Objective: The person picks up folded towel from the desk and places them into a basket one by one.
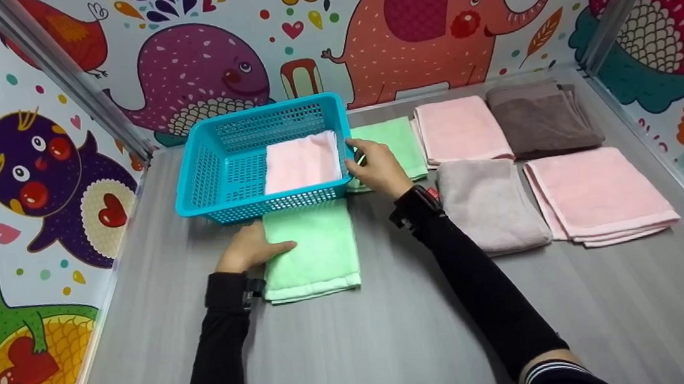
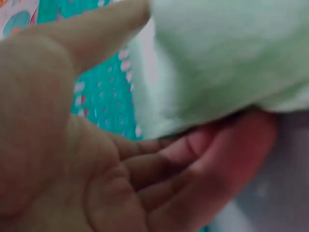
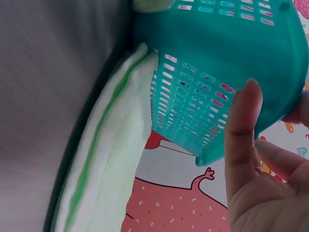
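Pinching the L side of a folded mint-green towel [image 1: 316, 254], the L hand [image 1: 250, 246] is laying its thumb on top w/ fingers tucked underneath; the L wrist view is showing this close up, a bit blurred. That towel is lying just in front of a teal perforated basket [image 1: 231, 209], its far edge disappearing behind the basket's front rim; whether the two are touching there, can't tell. The basket is sitting toward the back L corner of the grey worktop [image 1: 357, 353], long side approx. parallel w/ the back edge. Inside, near its R end, a small folded pale-pink towel [image 1: 305, 164] is lying.

The R hand [image 1: 382, 166] is grasping the rim at the basket's R end, w/ digits on both sides of it. Partly hidden behind that hand, a second green towel [image 1: 396, 139] is lying b/w the basket and a folded pink towel [image 1: 461, 127] by the worktop's back edge. Next along, a grey-brown towel [image 1: 542, 116] is occupying the back R corner. In front of these, a light-grey towel [image 1: 487, 203] is lying on the L and a larger pink towel [image 1: 599, 195] on the R, nearer the worktop's R edge.

Both arms are wearing black sleeves [image 1: 476, 285]. Beyond the back edge, a printed wall is showing a cartoon elephant [image 1: 365, 45] & a purple whale [image 1: 192, 68].
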The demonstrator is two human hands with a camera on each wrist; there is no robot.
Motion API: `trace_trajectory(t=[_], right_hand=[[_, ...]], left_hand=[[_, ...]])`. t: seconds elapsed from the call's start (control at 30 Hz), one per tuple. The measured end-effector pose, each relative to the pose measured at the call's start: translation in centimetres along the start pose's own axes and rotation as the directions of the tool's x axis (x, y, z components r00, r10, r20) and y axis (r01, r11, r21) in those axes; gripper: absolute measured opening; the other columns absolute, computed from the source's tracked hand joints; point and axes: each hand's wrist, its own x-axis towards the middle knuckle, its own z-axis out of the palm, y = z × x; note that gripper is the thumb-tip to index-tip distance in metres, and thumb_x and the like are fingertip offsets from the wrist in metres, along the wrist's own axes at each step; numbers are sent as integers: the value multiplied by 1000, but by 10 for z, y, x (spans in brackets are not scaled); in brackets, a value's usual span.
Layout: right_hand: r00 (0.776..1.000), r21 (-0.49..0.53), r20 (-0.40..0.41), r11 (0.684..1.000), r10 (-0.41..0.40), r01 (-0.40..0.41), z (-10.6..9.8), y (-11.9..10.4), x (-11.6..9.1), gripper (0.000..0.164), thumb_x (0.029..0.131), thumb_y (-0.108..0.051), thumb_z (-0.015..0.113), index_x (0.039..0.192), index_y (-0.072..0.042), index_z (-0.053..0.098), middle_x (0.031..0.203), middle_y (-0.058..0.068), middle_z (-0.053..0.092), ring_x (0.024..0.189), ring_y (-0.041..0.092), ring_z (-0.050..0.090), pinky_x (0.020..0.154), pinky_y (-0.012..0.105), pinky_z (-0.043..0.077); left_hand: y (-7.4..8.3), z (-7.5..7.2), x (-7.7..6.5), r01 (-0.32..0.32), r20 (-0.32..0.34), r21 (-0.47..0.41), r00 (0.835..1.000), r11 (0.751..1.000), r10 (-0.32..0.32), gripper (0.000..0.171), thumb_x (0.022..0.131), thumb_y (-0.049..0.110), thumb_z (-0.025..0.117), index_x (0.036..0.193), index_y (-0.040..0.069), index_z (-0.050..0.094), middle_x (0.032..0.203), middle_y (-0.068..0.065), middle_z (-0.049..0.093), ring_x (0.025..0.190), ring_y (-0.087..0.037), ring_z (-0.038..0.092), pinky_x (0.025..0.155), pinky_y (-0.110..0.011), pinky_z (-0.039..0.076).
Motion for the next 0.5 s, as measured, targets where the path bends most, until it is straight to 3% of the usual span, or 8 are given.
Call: trace_trajectory(t=[0.2, 0.37, 0.5], right_hand=[[1000, -14, 17, 1000, 7, -7, 0, -1, 0, 50, 93, -21, 59, 138, -2, 49, 86, 8, 63, 68, 15, 63, 58, 28, 50], [999, -19, 34, 1000, 22, -21, -2, -3, -1, 51, 94, -21, 60, 140, -3, 48, 90, 9, 65, 70, 15, 64, 60, 29, 51], [998, -21, 52, 999, 26, -24, -4, -3, -2, 51, 95, -22, 59, 140, -3, 46, 92, 9, 65, 72, 16, 64, 60, 29, 52]], left_hand=[[28, 26, 8, -68, -49, -40, 997, 997, 66, 90, 75, 54, 74, 134, -6, 42, 126, -25, 55, 111, -33, 56, 96, -47, 43], [56, 51, 15, -139, -102, -66, 986, 988, 132, 95, 76, 59, 71, 137, -7, 41, 127, -24, 56, 112, -30, 58, 94, -43, 45], [71, 64, 15, -197, -109, -92, 976, 976, 186, 74, 81, 56, 68, 121, -4, 51, 103, -18, 62, 87, -24, 61, 73, -37, 47]])
